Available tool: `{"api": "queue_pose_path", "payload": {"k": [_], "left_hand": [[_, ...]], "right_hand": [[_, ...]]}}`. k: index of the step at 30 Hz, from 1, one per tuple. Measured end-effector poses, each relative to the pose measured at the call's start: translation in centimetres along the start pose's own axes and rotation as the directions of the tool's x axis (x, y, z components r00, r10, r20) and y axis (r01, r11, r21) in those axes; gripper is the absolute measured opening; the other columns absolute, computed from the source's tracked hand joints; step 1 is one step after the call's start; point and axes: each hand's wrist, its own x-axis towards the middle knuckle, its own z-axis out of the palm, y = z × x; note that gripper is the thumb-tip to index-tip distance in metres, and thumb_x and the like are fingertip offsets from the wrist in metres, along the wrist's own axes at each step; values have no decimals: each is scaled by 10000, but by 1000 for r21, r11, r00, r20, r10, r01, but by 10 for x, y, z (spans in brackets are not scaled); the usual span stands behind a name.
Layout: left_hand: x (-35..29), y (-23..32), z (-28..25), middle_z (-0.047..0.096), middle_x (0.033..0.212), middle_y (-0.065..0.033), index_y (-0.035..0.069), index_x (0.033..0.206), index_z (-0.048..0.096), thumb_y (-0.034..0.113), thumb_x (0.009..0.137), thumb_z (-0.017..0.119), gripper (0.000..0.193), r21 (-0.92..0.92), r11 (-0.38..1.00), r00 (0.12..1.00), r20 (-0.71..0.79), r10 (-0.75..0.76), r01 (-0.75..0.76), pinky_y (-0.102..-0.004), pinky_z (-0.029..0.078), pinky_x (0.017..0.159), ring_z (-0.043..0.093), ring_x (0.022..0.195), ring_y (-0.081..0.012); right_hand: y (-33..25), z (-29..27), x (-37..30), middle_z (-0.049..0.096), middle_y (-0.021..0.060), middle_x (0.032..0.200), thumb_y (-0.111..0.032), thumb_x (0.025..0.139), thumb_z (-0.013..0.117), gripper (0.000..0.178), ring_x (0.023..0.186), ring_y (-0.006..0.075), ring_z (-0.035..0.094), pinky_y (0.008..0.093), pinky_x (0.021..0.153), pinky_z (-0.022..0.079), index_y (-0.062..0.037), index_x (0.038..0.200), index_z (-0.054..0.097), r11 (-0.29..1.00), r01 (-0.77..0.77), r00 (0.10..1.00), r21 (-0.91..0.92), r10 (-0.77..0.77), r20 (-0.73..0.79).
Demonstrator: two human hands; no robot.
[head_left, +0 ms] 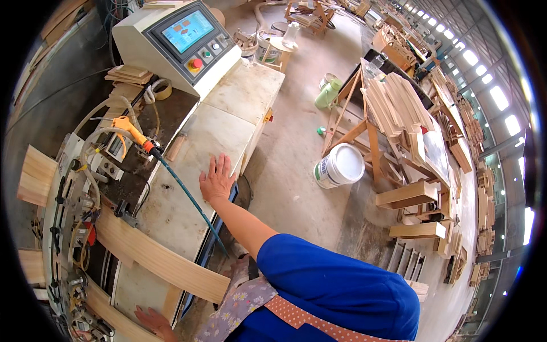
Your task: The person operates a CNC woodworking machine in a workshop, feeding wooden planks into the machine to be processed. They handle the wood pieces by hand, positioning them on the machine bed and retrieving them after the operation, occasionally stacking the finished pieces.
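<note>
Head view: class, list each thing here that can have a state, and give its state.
Control screen: lit
Red button: pressed or not, cannot tell
Orange air gun: not held
Teal hose: nearly straight, crossing the tabletop
Long board: lying across, one end past the edge
Right hand: open, empty
Left hand: open, partly in view
White bucket: standing

A white bucket (339,166) with a lid sits on the floor (285,151) beside a wooden trestle (373,147) stacked with pale boards (390,105). Near it is a light green jug (329,94). Farther back, a translucent bottle (290,36) rests on a round-topped stool (279,44). Bright windows (470,57) line the hall at the upper right.
</note>
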Motion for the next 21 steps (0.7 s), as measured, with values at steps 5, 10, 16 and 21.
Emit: {"api": "queue_pose_path", "payload": {"k": [5, 10, 16, 21], "left_hand": [[-3, 13, -10, 341, 1406, -210, 52, 1364, 379, 204, 930, 458, 467, -14, 998, 998, 20, -56, 56, -470, 219, 1084, 259, 1329, -360], [2, -19, 13, 329, 1416, -208, 50, 1364, 377, 212, 928, 458, 472, 11, 1000, 999, 35, 0, 0, -465, 212, 1088, 256, 1331, -358], [2, -21, 16, 371, 1387, -200, 28, 1344, 390, 195, 921, 464, 460, 21, 999, 999, -31, 36, -35, -471, 218, 1083, 280, 1315, -364], [3, -2, 0, 393, 1367, -207, 26, 1345, 389, 202, 915, 466, 471, -4, 1000, 1000, 13, 8, -7, -474, 220, 1080, 290, 1307, -372]], "right_hand": [[3, 3, 0, 153, 110, 1502, -350, 857, 505, 605, 1393, 295, 117, 610, 1028, 208, -114, 1378, 310, 1000, 5, 999, 6, -4, -32], [4, 6, 2, 149, 108, 1504, -358, 855, 505, 611, 1395, 287, 112, 603, 1037, 199, -114, 1379, 309, 1000, 18, 998, 3, -18, -59], [-3, 2, 2, 130, 95, 1511, -354, 853, 506, 621, 1399, 281, 97, 609, 1040, 189, -131, 1393, 296, 999, 18, 1000, 31, -17, -24], [0, 1, 0, 139, 92, 1509, -360, 857, 497, 618, 1396, 287, 110, 606, 1042, 187, -139, 1397, 293, 1000, -21, 1000, -15, 21, -8]]}}
